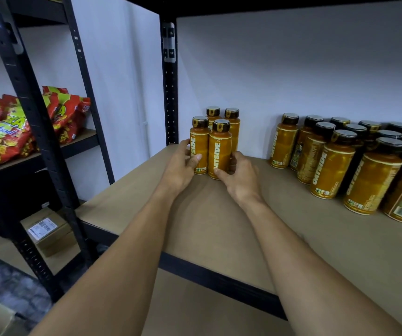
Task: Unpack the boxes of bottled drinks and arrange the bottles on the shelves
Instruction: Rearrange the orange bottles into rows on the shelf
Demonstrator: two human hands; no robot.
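Left hand (181,166) and right hand (240,177) grasp four bottles (219,151) at the shelf's (219,226) back-left corner; more bottles (333,163) already line its right side.

Both bare forearms stretch forward, left hand (182,164) and right hand (240,177) curled round the bottles (219,144) from either side

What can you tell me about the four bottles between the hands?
The four Oatside bottles stand upright in a tight two-by-two cluster on the brown shelf board, near its back left corner. Each is glossy orange-yellow with a dark brown cap, pale on top; the front two show vertical white OATSIDE lettering. The left hand grips the front left one, the right hand the front right one, both low down.
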